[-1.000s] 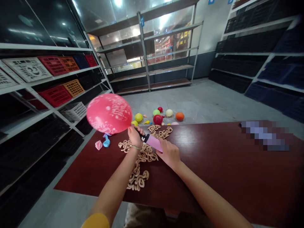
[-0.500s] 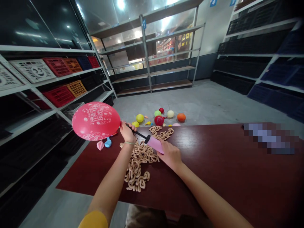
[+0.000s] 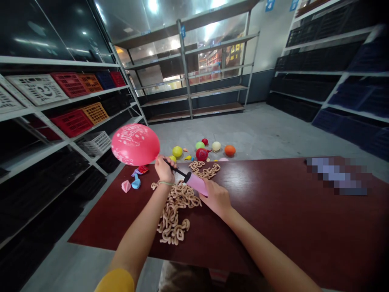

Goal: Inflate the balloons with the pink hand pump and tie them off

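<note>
Holding a balloon hand pump (image 3: 197,184) above a red-brown table (image 3: 279,215): wrapping the right hand (image 3: 216,197) around the pink barrel and closing the left hand (image 3: 165,168) around the end of the black rod, at the mouth of an inflated red balloon (image 3: 135,144) with white birthday print, over the table's far left corner. Hiding the balloon's neck in that hand. Also showing curly tan strands (image 3: 178,197) across the table's left half, limp balloons (image 3: 136,182) by its left edge, small inflated balloons (image 3: 230,150) on the floor (image 3: 261,127) beyond.
</note>
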Demonstrator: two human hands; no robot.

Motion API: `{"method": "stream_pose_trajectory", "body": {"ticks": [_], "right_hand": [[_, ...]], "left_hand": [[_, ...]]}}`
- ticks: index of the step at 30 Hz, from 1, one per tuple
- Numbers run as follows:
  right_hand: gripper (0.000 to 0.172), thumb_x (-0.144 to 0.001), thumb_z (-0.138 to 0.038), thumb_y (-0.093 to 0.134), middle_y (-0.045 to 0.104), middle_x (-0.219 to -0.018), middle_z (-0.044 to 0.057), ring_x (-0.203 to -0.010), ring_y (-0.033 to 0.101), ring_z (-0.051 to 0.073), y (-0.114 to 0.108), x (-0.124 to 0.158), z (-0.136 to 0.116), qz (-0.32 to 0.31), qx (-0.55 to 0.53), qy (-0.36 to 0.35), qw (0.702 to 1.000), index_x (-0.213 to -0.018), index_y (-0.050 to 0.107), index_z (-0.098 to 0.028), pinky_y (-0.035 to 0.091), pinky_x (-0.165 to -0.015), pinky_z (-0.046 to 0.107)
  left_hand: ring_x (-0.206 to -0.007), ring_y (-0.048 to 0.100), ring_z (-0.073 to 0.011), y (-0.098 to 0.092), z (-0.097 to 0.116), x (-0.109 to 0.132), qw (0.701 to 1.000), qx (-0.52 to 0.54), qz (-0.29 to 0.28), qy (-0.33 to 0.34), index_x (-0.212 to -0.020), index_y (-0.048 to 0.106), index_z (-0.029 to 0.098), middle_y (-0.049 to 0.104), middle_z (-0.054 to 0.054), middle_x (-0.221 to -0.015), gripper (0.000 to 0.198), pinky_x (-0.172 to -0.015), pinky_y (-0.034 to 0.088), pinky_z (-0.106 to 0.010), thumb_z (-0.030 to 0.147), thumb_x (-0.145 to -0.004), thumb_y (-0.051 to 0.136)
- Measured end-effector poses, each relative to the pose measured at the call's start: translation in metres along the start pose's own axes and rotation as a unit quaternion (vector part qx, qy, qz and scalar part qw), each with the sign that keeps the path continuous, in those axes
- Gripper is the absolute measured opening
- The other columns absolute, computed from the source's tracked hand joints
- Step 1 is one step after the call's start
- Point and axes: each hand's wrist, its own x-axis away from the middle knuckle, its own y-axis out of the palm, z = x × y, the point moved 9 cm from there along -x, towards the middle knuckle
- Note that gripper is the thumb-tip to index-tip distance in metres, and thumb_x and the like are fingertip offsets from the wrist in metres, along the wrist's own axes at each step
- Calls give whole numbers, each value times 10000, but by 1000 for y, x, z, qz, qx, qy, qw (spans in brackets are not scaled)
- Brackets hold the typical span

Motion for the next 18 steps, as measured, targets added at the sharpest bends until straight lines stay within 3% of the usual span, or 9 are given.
{"method": "stream_pose_trajectory", "body": {"ticks": [3,5,13,18], "right_hand": [[465,-823,-281,627,704,-1008,56,-856,652,201,-1,-1,0,11,-9,-1,1000,-1270,537,-185,406,-703,289],[468,-810,-269,633,704,-1002,49,-855,652,202,-1,-1,0,14,-11,1,1000,-1263,542,-193,403,-702,290],[461,-780,-263,657,709,-966,53,-814,640,197,-5,-1,8,13,21,43,999,-1228,565,-201,380,-660,273],[457,-822,-292,644,715,-986,58,-823,648,192,-8,-2,4,5,39,15,999,-1261,551,-203,382,-659,269]], "left_hand": [[-362,351,-66,-3,22,-17,999,1,21,26,-742,379,218,374,80,-521,180,-382,263,-183,274,-891,465],[-367,352,-66,-4,23,-17,999,5,23,31,-744,383,219,376,80,-527,201,-382,266,-184,310,-893,482],[-383,414,-75,15,-37,43,998,21,-50,-6,-746,386,218,426,73,-522,264,-407,350,-189,382,-902,521],[-420,516,-108,2,-39,37,999,-14,-44,2,-726,424,207,507,42,-529,238,-447,438,-222,348,-913,463]]}}
